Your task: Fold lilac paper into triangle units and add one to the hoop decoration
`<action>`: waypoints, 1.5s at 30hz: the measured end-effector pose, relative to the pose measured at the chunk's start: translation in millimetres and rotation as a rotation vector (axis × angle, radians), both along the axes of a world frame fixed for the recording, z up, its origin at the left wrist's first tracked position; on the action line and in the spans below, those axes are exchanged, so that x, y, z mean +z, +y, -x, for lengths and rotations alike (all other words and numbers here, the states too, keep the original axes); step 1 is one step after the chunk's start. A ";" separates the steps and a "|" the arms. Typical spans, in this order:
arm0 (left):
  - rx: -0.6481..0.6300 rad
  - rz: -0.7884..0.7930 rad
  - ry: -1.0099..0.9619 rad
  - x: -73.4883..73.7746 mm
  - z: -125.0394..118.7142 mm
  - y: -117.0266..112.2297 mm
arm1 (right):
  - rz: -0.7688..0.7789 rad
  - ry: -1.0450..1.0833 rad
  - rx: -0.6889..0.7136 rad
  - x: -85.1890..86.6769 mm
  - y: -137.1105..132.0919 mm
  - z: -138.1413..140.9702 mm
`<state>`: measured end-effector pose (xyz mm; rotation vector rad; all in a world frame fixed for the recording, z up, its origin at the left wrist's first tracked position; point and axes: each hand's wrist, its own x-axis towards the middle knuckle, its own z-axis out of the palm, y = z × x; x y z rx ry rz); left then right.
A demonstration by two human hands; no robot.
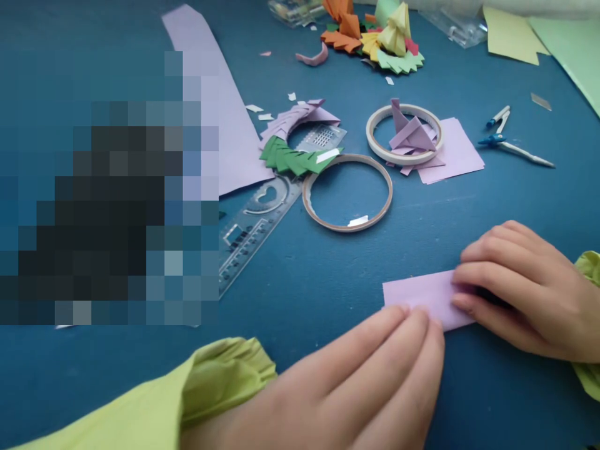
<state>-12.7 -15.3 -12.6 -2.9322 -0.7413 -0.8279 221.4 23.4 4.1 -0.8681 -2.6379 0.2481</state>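
A light purple strip of folded paper lies on the blue table in front of me. My left hand reaches in from the lower left, its fingers pressed together with their tips on the strip's near edge; its thumb is hidden. At the strip's right end, my right hand grips the paper between curled fingers and thumb. Both sleeves are yellow-green. Beyond the hands stand a bare tape ring and a second tape roll with folded purple pieces inside and over it.
Square purple sheets lie beside a compass. A purple-and-green folded-paper ring rests partly on a clear ruler. A large purple sheet, orange and yellow paper models and green paper sit farther back. A pixelated patch hides the left.
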 end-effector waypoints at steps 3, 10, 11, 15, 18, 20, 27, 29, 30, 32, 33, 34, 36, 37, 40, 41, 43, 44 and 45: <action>0.039 0.073 -0.005 -2.6 -1.0 -0.9 | -0.169 -0.049 0.034 0.5 -5.5 -2.6; 0.016 0.073 0.072 -1.6 -0.7 1.4 | -0.201 -0.106 0.158 -1.7 -15.9 -5.6; 0.031 0.057 0.074 -1.8 -1.8 1.2 | -0.195 -0.108 0.150 -2.2 -14.8 -5.7; 0.035 0.070 0.096 -1.8 -5.4 0.0 | -0.172 -0.099 0.152 -1.7 -9.0 -5.8; 0.052 0.072 0.116 -0.4 -5.8 -0.3 | -0.181 -0.123 0.163 0.3 -6.0 -5.5; 0.058 0.068 0.133 -0.4 -5.5 -1.3 | -0.184 -0.131 0.171 1.3 -5.0 -5.4; 0.114 0.044 0.126 1.2 -3.8 -6.5 | -0.192 -0.135 0.193 0.2 -5.6 -6.3; 0.106 0.082 0.173 2.0 -3.6 -7.3 | -0.187 -0.142 0.193 -0.9 -6.9 -7.3; 0.101 0.093 0.181 1.8 -3.5 -7.7 | -0.184 -0.152 0.190 -1.5 -7.6 -7.8; 0.093 0.098 0.175 0.7 -3.5 -8.3 | -0.181 -0.174 0.186 -2.2 -8.6 -8.9; 0.096 0.097 0.168 0.4 -3.5 -8.5 | -0.181 -0.183 0.186 -2.4 -8.9 -9.4; 0.097 0.095 0.166 0.3 -3.5 -8.6 | -0.179 -0.187 0.188 -2.6 -9.0 -9.7; 0.100 0.094 0.171 0.9 -3.9 -8.6 | -0.177 -0.181 0.190 -2.8 -8.8 -9.9; 0.098 0.085 0.170 1.0 -4.2 -8.4 | -0.174 -0.177 0.190 -3.0 -8.7 -9.8; 0.115 0.022 0.118 -1.9 -5.8 -8.2 | -0.171 -0.174 0.167 -3.8 -8.7 -9.4; 0.127 0.005 0.095 -3.8 -6.5 -8.3 | -0.170 -0.172 0.158 -4.0 -8.8 -9.4; 0.146 -0.014 0.067 -7.8 -7.9 -9.2 | -0.157 -0.170 0.150 -4.2 -9.1 -9.5; 0.150 -0.015 0.073 -9.1 -8.6 -9.9 | -0.149 -0.170 0.149 -4.1 -9.1 -9.7; 0.152 -0.018 0.075 -9.7 -9.1 -10.6 | -0.141 -0.171 0.152 -3.9 -9.1 -9.9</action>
